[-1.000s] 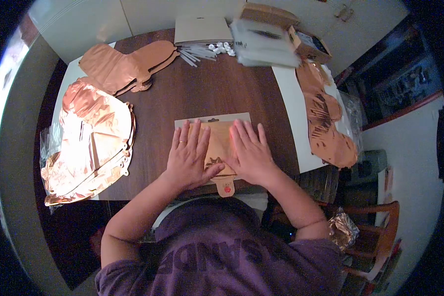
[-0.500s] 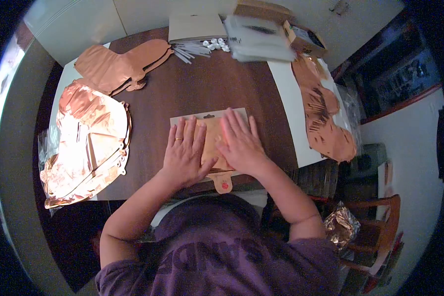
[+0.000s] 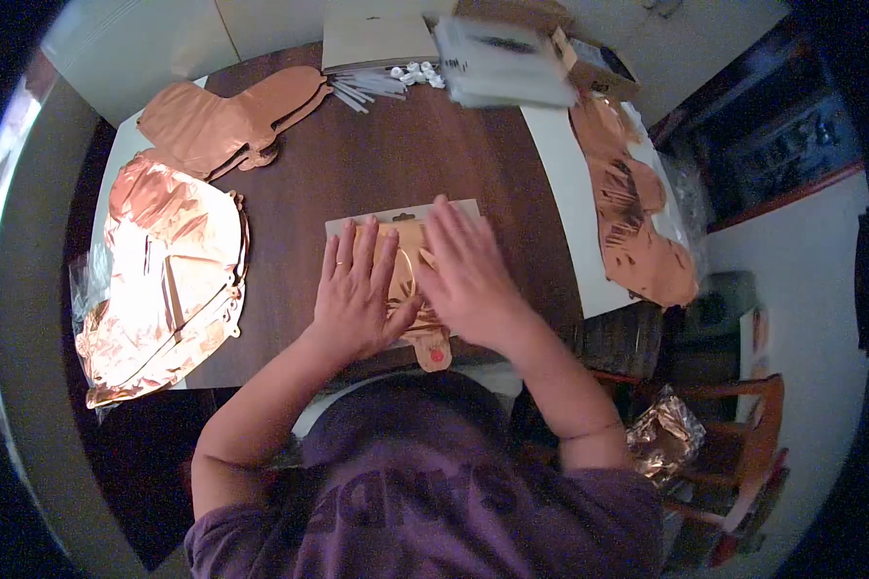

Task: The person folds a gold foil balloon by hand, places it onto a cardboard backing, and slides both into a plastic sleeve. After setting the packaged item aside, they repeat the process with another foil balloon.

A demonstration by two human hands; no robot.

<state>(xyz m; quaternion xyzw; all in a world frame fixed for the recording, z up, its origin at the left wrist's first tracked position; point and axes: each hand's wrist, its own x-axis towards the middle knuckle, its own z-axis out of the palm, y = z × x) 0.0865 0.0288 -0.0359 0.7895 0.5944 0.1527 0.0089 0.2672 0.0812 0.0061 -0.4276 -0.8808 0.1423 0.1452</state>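
A folded rose-gold foil balloon (image 3: pixel 405 268) lies on a pale card (image 3: pixel 465 206) with a hang hole at its far edge, close to the table's near side. My left hand (image 3: pixel 355 301) rests flat over the left part of the foil and card, fingers stretched out, a ring on one finger. Over the right part is my right hand (image 3: pixel 471 289), its fingers extended and slightly blurred. Between the hands the foil shows creases and bright reflections. A balloon tab (image 3: pixel 435 355) with a red mark sticks out past the card's near edge. Both palms hide much of the foil.
Flat foil balloons (image 3: pixel 169 270) lie stacked at the left, with more copper ones (image 3: pixel 227 121) behind them. White straws (image 3: pixel 365 89), small white pieces (image 3: pixel 418 74), clear plastic bags (image 3: pixel 502 72) and a cardboard box (image 3: pixel 594 68) sit at the back. More foil balloons (image 3: pixel 637 227) lie right.
My right hand has shifted slightly up and inward and is now blurred. The foil between the hands looks more creased and shiny. My left hand stays flat; the whole view has shifted slightly.
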